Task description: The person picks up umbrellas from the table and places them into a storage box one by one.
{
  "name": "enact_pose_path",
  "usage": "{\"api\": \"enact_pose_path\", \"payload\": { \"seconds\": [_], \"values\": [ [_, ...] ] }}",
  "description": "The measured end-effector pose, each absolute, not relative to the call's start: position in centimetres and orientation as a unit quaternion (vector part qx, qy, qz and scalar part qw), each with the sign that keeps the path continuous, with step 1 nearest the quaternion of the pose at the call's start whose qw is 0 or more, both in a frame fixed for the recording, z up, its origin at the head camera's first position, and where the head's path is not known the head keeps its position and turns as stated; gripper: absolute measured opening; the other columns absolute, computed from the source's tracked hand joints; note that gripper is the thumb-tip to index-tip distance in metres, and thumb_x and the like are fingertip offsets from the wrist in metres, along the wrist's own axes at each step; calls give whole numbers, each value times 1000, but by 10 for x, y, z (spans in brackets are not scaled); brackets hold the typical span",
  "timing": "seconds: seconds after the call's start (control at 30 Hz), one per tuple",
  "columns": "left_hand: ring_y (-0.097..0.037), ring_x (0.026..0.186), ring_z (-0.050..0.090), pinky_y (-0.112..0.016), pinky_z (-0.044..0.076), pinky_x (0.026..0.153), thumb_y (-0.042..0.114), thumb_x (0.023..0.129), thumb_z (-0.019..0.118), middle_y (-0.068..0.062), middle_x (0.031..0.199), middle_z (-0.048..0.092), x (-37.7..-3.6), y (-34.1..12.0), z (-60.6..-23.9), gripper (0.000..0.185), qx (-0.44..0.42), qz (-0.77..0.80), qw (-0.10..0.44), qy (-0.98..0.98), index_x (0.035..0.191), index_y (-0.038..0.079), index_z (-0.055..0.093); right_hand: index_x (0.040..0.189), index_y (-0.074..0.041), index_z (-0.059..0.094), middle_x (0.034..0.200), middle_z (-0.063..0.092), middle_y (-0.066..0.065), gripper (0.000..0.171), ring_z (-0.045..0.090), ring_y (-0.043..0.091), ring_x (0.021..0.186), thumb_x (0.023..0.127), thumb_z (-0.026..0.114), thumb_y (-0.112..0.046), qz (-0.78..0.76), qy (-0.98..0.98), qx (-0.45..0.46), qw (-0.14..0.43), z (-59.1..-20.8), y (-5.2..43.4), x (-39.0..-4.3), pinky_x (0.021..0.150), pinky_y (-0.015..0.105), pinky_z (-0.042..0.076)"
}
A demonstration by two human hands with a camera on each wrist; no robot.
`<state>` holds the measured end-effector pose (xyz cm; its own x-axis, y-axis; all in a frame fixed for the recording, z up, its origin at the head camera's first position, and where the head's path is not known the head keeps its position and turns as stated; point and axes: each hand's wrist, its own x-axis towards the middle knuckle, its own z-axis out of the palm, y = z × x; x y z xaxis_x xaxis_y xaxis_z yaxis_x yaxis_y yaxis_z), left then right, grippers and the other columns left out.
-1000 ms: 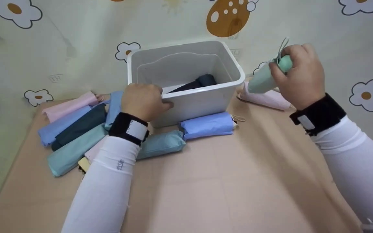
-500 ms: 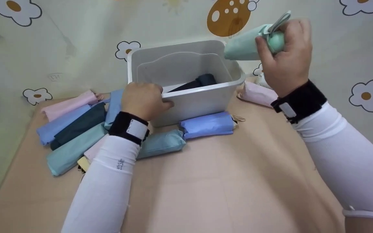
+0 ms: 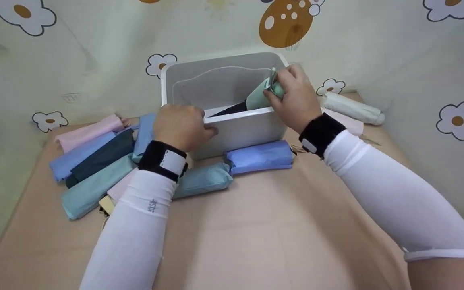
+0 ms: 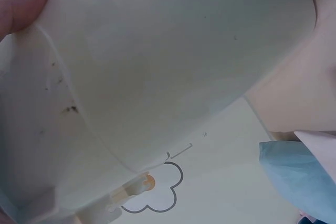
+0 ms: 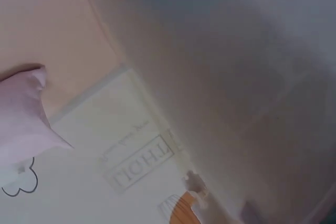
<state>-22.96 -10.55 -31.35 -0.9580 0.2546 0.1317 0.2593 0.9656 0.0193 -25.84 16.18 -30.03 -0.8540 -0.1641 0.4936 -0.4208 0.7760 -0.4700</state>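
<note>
A grey plastic bin (image 3: pixel 232 129) stands at the back middle of the table. My right hand (image 3: pixel 290 98) grips the handle end of a mint green folded umbrella (image 3: pixel 261 95), whose far end points down into the bin. A dark navy folded umbrella (image 3: pixel 228 110) lies inside, partly hidden by the front wall. My left hand (image 3: pixel 181 125) holds the bin's front rim near its left corner. In the left wrist view a fingertip (image 4: pixel 23 6) presses on the bin's pale wall (image 4: pixel 157 66). The right wrist view is filled by the bin's blurred outer side (image 5: pixel 236 77).
Several folded umbrellas, pink (image 3: pixel 89 132), blue (image 3: pixel 81 155), navy (image 3: pixel 103 157) and teal (image 3: pixel 95 185), lie in a heap left of the bin. A lilac-blue one (image 3: pixel 261 157) and a teal one (image 3: pixel 201 181) lie before it. A white one (image 3: pixel 353 108) and a pink one (image 3: pixel 346 123) lie at right.
My right hand has swung the mint umbrella from high at the right leftward and down into the bin. The left hand has stayed on the rim.
</note>
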Motion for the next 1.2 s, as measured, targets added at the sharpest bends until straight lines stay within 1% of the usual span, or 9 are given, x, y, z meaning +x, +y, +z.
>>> {"api": "enact_pose_path", "payload": {
  "seconds": [0.17, 0.33, 0.4, 0.5, 0.63, 0.77, 1.0, 1.1, 1.2],
  "values": [
    [-29, 72, 63, -47, 50, 78, 61, 92, 70, -5, 66, 65, -229, -104, -310, 52, -126, -18, 60, -990, 87, 9, 74, 117, 0, 64, 121, 52, 19, 25, 58, 29, 114, 100, 72, -17, 293, -928, 133, 189, -294, 159, -270, 101, 39, 51],
    [-28, 71, 63, -47, 50, 78, 61, 92, 70, -5, 64, 64, -228, -103, -309, 52, -125, -16, 60, -990, 86, 9, 74, 122, -4, 63, 130, 52, 16, 26, 56, 27, 121, 101, 70, -18, 284, -949, 88, 101, -283, 154, -280, 109, 38, 49],
    [-28, 70, 62, -47, 50, 78, 61, 92, 70, -5, 63, 63, -228, -104, -310, 52, -125, -15, 64, -990, 85, 9, 74, 126, -6, 63, 131, 53, 15, 28, 54, 26, 121, 101, 69, -17, 278, -956, 70, 68, -280, 153, -284, 109, 39, 48],
    [-28, 70, 62, -47, 50, 79, 60, 92, 69, -4, 63, 63, -228, -104, -311, 52, -124, -15, 64, -990, 84, 10, 73, 130, -6, 64, 131, 56, 15, 31, 53, 27, 119, 101, 68, -17, 269, -961, 57, 37, -278, 153, -288, 108, 41, 46],
    [-28, 70, 62, -47, 50, 77, 60, 93, 69, -4, 63, 62, -228, -105, -312, 52, -127, -13, 62, -990, 82, 10, 71, 130, -6, 63, 133, 54, 17, 30, 53, 28, 119, 101, 66, -16, 268, -962, 48, 28, -279, 153, -291, 106, 41, 47],
    [-28, 69, 63, -47, 51, 76, 61, 92, 69, -5, 63, 63, -229, -105, -312, 53, -129, -7, 68, -989, 79, 10, 70, 134, -5, 59, 133, 50, 18, 34, 53, 29, 118, 102, 62, -13, 261, -964, 45, 23, -279, 152, -293, 105, 40, 47],
    [-27, 69, 62, -45, 49, 74, 61, 91, 70, -4, 63, 62, -229, -106, -316, 53, -126, -9, 70, -990, 78, 10, 70, 151, -11, 50, 144, 49, 21, 50, 52, 31, 123, 102, 57, -15, 227, -972, 50, -43, -280, 149, -297, 112, 45, 47],
    [-27, 69, 62, -46, 49, 74, 61, 91, 70, -4, 63, 62, -229, -106, -317, 53, -129, -9, 73, -989, 76, 10, 68, 153, -9, 51, 147, 54, 21, 53, 53, 31, 124, 100, 53, -12, 204, -975, 67, -57, -280, 148, -298, 112, 46, 46],
    [-28, 68, 62, -46, 50, 72, 61, 91, 70, -5, 63, 62, -229, -105, -318, 53, -133, -7, 80, -988, 76, 10, 68, 145, -5, 59, 139, 65, 18, 49, 56, 32, 119, 97, 53, -10, 189, -977, 83, -60, -281, 149, -297, 107, 47, 48]
  ]
}}
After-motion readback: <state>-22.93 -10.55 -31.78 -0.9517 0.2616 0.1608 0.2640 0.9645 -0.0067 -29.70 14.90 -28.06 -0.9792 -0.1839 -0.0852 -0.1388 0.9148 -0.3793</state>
